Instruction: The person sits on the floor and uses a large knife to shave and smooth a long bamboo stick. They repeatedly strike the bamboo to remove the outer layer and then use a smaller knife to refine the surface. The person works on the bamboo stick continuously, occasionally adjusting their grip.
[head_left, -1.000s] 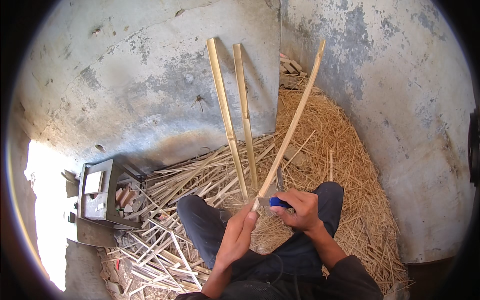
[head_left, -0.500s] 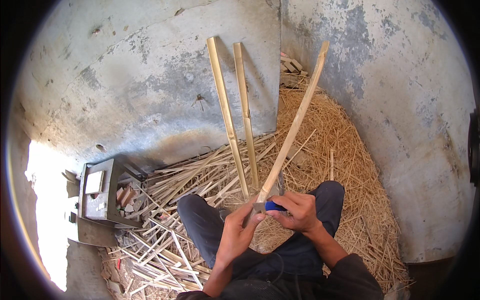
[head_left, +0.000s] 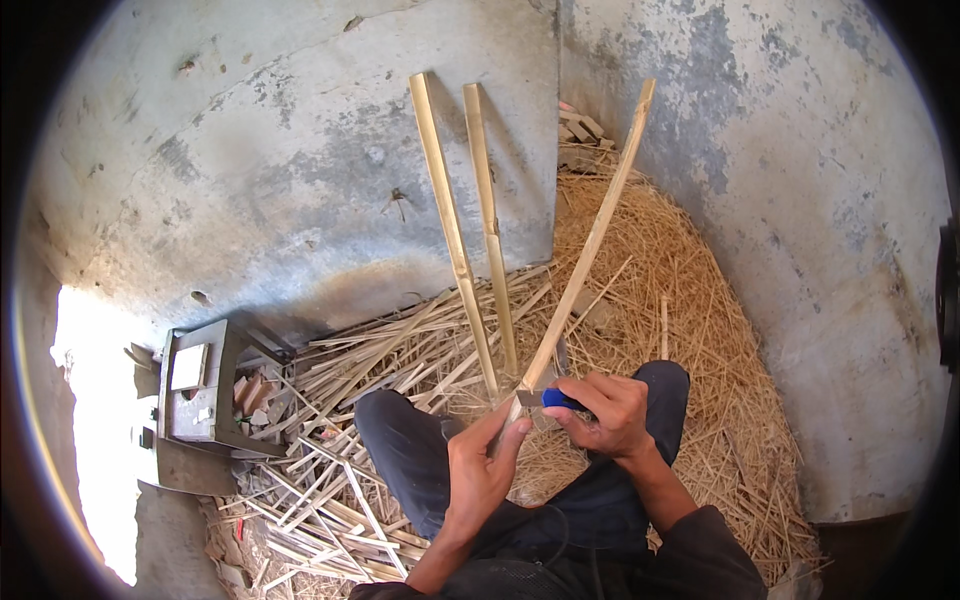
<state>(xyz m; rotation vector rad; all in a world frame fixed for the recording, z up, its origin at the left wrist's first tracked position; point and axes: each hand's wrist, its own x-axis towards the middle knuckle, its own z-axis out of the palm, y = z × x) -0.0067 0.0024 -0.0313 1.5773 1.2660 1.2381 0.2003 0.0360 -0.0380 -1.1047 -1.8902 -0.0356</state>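
My left hand (head_left: 480, 465) is closed around the lower end of a long, split bamboo strip (head_left: 585, 255), which slants up and away to the right. In my right hand (head_left: 608, 415) is a knife (head_left: 560, 399) with a blue handle, gripped between thumb and fingers. Its short dark blade lies across the strip, just above my left fingers. The two hands are close together between my bent knees. Beyond them, two more bamboo strips (head_left: 440, 195) lean against the wall.
Pale shavings (head_left: 690, 290) are heaped on the floor ahead and to the right. Loose bamboo slats (head_left: 340, 500) lie crisscrossed at the left, beside an overturned wooden stool-like frame (head_left: 215, 380) holding broken pieces. Weathered grey walls (head_left: 270, 150) meet in a corner ahead.
My right hand has moved slightly right and up with the knife, so its blade sits a little higher on the strip. My left hand stays on the strip almost unmoved.
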